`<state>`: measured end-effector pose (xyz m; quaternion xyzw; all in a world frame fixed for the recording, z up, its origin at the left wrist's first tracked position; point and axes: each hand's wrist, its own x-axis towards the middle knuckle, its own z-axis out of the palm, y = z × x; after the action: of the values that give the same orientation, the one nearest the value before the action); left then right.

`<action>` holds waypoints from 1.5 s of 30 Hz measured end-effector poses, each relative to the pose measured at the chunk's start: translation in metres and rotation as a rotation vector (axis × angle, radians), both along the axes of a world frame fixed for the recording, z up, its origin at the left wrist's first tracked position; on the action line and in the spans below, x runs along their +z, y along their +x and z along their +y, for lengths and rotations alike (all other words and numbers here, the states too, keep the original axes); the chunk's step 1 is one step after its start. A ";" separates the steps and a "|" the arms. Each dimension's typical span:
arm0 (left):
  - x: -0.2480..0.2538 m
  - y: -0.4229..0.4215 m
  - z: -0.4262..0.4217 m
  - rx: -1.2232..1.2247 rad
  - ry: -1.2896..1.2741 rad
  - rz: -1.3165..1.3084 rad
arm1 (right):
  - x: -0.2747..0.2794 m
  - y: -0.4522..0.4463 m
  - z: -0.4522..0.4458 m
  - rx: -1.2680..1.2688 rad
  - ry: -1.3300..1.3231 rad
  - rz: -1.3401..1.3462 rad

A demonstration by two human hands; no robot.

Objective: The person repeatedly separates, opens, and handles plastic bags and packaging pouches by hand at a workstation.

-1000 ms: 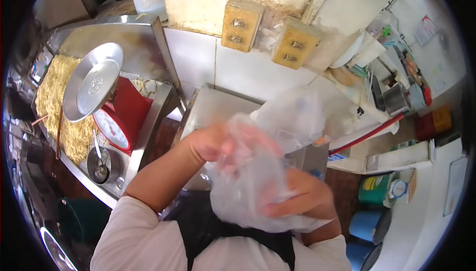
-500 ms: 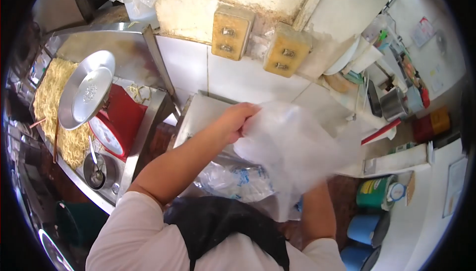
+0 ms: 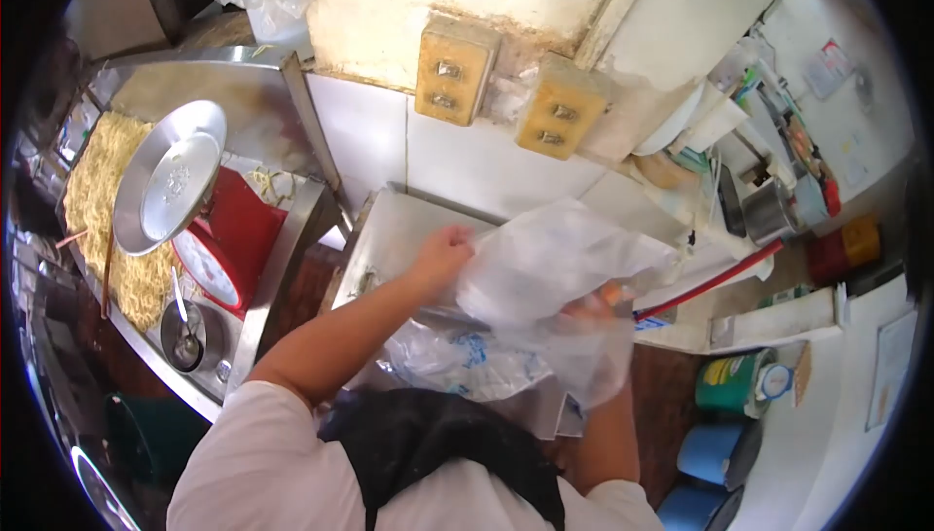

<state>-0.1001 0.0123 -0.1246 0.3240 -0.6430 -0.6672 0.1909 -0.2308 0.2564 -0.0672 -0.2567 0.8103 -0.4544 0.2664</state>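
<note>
A translucent plastic bag [image 3: 545, 254] is spread in the air before me, one part hanging down on the right. My left hand [image 3: 446, 257] is at its left edge, fingers bent and smeared by motion; whether they grip the plastic does not show clearly. My right hand [image 3: 595, 305] shows through the film, which drapes over it and the wrist; the fingers look bent on the bag, though partly hidden. Below lies a crumpled clear plastic package with blue print [image 3: 467, 356], on a metal surface [image 3: 394, 239].
To the left, a red scale [image 3: 238, 230] with a metal pan [image 3: 175, 181] stands beside a heap of noodles [image 3: 107, 181] and a small pot with a spoon [image 3: 192, 336]. Switch boxes [image 3: 457, 69] are on the wall. A green tin [image 3: 730, 380] and blue containers [image 3: 708, 451] are at right.
My left hand has moved slightly left and down. The bag has sunk and opened out flatter, and my right hand has risen into view behind its film.
</note>
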 end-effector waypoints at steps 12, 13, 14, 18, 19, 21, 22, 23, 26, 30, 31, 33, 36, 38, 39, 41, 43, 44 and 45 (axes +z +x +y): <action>0.125 -0.003 0.046 -0.258 -0.402 0.293 | 0.081 -0.017 -0.020 0.147 -0.128 0.528; 0.117 -0.003 0.046 -0.257 -0.390 0.278 | 0.064 -0.009 -0.029 0.182 -0.159 0.376; 0.106 -0.003 0.045 -0.254 -0.404 0.279 | 0.056 0.000 -0.034 0.164 -0.194 0.399; 0.075 0.004 0.045 -0.229 -0.425 0.240 | 0.044 0.019 -0.039 0.154 -0.204 0.405; 0.071 0.007 0.046 -0.226 -0.423 0.224 | 0.045 0.019 -0.037 0.162 -0.174 0.389; 0.070 0.012 0.049 -0.177 -0.486 0.216 | 0.045 0.021 -0.032 0.154 -0.230 0.299; 0.072 0.016 0.050 -0.150 -0.519 0.212 | 0.046 0.019 -0.030 0.153 -0.259 0.254; 0.073 0.026 0.049 -0.151 -0.582 0.218 | 0.045 0.017 -0.024 0.112 -0.206 0.463; 0.097 0.088 0.039 -0.181 -0.627 0.186 | 0.045 0.007 0.012 -0.011 -0.209 0.873; 0.100 0.181 0.027 -0.383 -0.145 -0.268 | 0.083 0.047 0.041 -0.342 -0.508 0.239; 0.088 0.199 0.032 -0.412 -0.109 -0.355 | 0.090 0.054 0.041 -0.352 -0.482 0.206; 0.067 0.221 0.046 -0.490 -0.238 -0.392 | 0.103 0.065 0.044 -0.250 -0.452 0.055; 0.050 0.224 0.067 -0.576 -0.310 -0.380 | 0.109 0.080 0.051 0.070 -0.302 -0.204; 0.044 0.209 0.079 -0.607 -0.312 -0.325 | 0.109 0.085 0.042 0.279 -0.063 -0.214; 0.047 0.198 0.082 -0.642 -0.338 -0.360 | 0.105 0.086 0.039 0.418 0.065 -0.193; 0.057 0.180 0.084 -0.707 -0.395 -0.432 | 0.086 0.090 0.032 0.628 0.238 -0.135; 0.058 0.173 0.083 -0.755 -0.416 -0.477 | 0.057 0.104 0.030 0.691 0.297 -0.067; 0.058 0.170 0.083 -0.785 -0.426 -0.503 | 0.038 0.111 0.031 0.682 0.313 -0.034; 0.054 0.168 0.080 -0.835 -0.423 -0.470 | 0.023 0.116 0.033 0.669 0.328 -0.005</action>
<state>0.0678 0.0927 -0.0702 0.1353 -0.8636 -0.4513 -0.1794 -0.1149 0.2892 -0.0437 -0.4603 0.7429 -0.2070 0.4397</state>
